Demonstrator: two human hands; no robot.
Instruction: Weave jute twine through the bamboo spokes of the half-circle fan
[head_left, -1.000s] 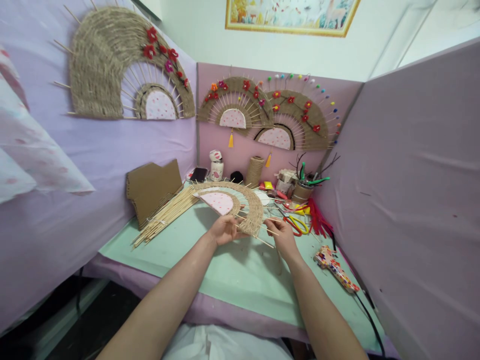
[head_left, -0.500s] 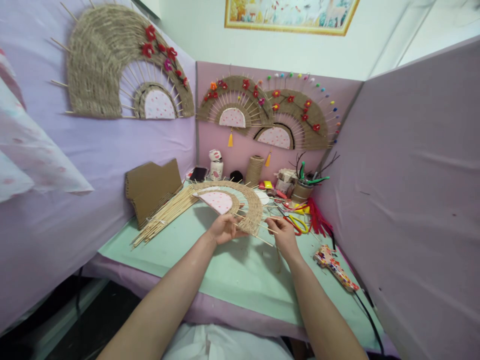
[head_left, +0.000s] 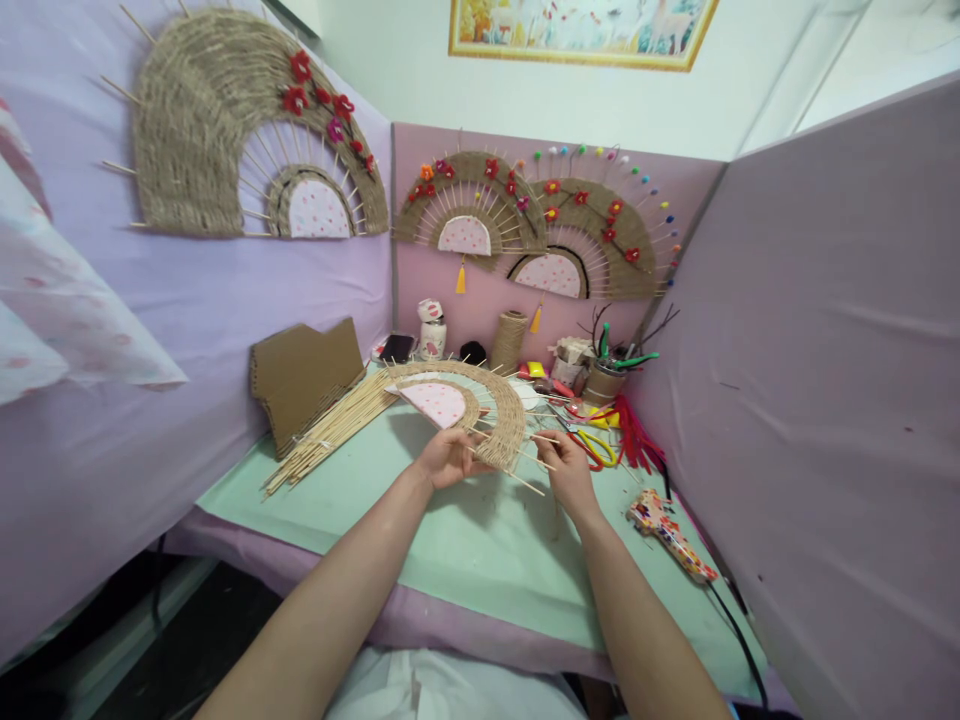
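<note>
A half-round woven fan [head_left: 508,408] of twine and thin sticks is held tilted above the table, with a pink-spotted half-disc [head_left: 435,402] at its centre. My left hand [head_left: 450,458] grips its lower edge, some fingers hidden underneath. At the fan's right end, my right hand [head_left: 564,468] is closed in a pinch by the protruding sticks. A thin strand of twine [head_left: 556,520] hangs beneath that hand, so the fingers appear to hold its upper part.
A bundle of sticks [head_left: 330,432] and folded cardboard [head_left: 304,375] lie at left. Behind stand a twine spool [head_left: 510,340] and a tool pot [head_left: 604,382]. Scissors [head_left: 596,448] and a patterned glue gun [head_left: 671,535] lie at right. Finished fans [head_left: 202,120] hang on the partitions.
Very little differs. The fan's right end and its sticks have shifted very slightly, while both hands keep nearly the same place and grip.
</note>
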